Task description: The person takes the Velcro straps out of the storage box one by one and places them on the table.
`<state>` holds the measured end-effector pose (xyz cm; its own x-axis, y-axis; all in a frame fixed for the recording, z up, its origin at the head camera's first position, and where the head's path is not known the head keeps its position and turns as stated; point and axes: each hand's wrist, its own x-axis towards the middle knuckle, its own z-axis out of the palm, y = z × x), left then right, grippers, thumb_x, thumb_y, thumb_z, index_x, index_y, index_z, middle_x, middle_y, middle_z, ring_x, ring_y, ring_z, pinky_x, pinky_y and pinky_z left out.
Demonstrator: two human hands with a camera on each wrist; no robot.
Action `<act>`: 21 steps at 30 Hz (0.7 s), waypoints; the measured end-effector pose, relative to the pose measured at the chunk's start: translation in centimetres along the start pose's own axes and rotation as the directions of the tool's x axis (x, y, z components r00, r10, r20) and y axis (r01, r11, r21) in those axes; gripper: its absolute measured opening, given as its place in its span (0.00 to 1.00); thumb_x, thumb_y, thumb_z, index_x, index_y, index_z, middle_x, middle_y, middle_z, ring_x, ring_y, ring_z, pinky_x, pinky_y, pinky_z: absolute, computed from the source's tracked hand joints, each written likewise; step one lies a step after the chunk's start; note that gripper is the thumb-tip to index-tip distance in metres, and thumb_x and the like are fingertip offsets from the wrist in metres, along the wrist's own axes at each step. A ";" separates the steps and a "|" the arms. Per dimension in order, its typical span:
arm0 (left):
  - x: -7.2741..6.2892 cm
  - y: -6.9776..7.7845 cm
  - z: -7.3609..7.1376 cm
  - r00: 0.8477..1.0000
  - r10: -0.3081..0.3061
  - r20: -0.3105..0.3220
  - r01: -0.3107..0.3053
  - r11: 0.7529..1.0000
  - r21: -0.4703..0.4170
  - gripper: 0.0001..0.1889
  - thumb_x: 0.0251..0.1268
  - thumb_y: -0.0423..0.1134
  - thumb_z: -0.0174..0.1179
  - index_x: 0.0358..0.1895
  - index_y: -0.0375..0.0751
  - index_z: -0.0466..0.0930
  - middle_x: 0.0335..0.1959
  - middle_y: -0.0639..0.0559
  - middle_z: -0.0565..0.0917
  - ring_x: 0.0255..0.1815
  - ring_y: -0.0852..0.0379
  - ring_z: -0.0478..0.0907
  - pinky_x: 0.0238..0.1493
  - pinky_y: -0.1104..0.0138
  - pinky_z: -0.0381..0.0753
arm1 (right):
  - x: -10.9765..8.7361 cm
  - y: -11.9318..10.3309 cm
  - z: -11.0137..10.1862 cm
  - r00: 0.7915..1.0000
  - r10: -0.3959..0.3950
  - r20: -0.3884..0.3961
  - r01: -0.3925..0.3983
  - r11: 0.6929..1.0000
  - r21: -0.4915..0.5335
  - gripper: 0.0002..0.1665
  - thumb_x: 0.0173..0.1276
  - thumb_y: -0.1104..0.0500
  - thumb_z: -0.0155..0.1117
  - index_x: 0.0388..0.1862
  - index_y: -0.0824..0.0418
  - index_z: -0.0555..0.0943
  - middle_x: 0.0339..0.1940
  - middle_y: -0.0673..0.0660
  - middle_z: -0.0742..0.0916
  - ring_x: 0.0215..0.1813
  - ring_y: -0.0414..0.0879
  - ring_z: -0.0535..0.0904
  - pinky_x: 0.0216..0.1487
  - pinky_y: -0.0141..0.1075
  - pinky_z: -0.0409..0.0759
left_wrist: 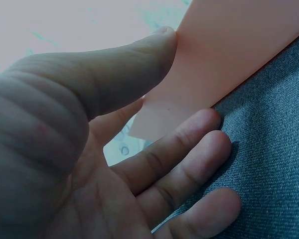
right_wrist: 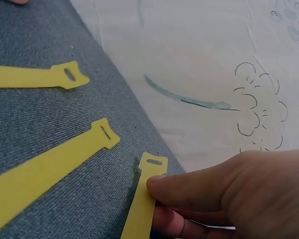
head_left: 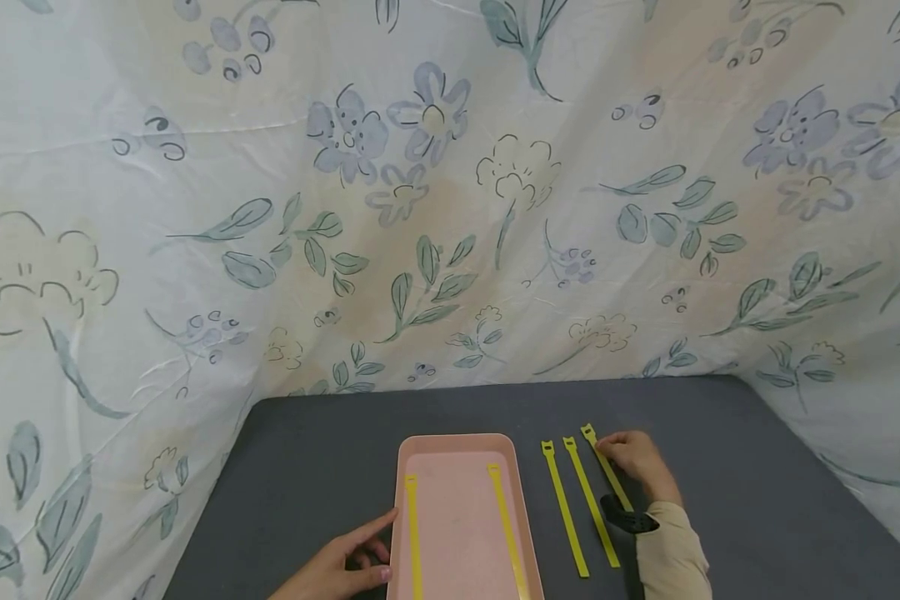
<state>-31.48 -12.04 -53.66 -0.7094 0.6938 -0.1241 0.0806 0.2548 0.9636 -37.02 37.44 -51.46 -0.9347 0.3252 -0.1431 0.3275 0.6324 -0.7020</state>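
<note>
My right hand pinches a yellow hook-and-loop cable tie between thumb and fingers, just below its slotted head. This tie is the rightmost of three beside the tray. Two similar ties, one in the middle and one nearer the tray, lie on the grey cloth. My left hand touches the left side of the pink tray with thumb and index finger. Its other fingers rest loosely bent on the cloth in the left wrist view. Inside the tray lie a left tie and a right tie, spaced apart.
The grey cloth-covered table reaches back to a floral curtain, which hangs behind it and along both sides. A dark band circles my right wrist. The tray's near end is cut off by the frame.
</note>
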 end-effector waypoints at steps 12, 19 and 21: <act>0.0 0.0 0.0 1.000 -0.014 -0.005 0.014 1.000 -0.001 0.39 0.73 0.40 0.61 0.81 0.36 0.52 0.46 0.46 0.81 0.36 0.62 0.78 0.37 0.70 0.76 | -0.3 -0.6 -0.1 0.999 0.026 0.022 -0.025 0.998 -0.052 0.18 0.74 0.56 0.58 0.48 0.70 0.85 0.56 0.74 0.82 0.55 0.66 0.79 0.52 0.56 0.77; 0.0 0.0 0.1 1.000 -0.013 -0.006 0.013 1.000 0.001 0.39 0.73 0.40 0.61 0.81 0.36 0.52 0.46 0.46 0.81 0.35 0.62 0.78 0.37 0.70 0.76 | -0.5 -0.6 -0.1 1.000 0.022 0.007 -0.021 0.998 -0.053 0.17 0.73 0.56 0.60 0.46 0.69 0.86 0.53 0.72 0.83 0.50 0.61 0.80 0.49 0.53 0.77; 0.0 0.0 0.1 1.000 -0.009 -0.006 0.009 1.000 0.000 0.39 0.73 0.40 0.61 0.81 0.36 0.51 0.46 0.46 0.80 0.35 0.62 0.78 0.37 0.70 0.76 | -0.6 -0.5 -0.1 1.000 0.017 0.008 -0.017 0.999 -0.052 0.16 0.72 0.56 0.60 0.45 0.69 0.86 0.51 0.71 0.84 0.48 0.60 0.80 0.48 0.51 0.77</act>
<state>-31.43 -11.96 -53.73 -0.7140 0.6876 -0.1319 0.0743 0.2617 0.9623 -36.63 36.99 -50.93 -0.9301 0.3305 -0.1604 0.3496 0.6623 -0.6626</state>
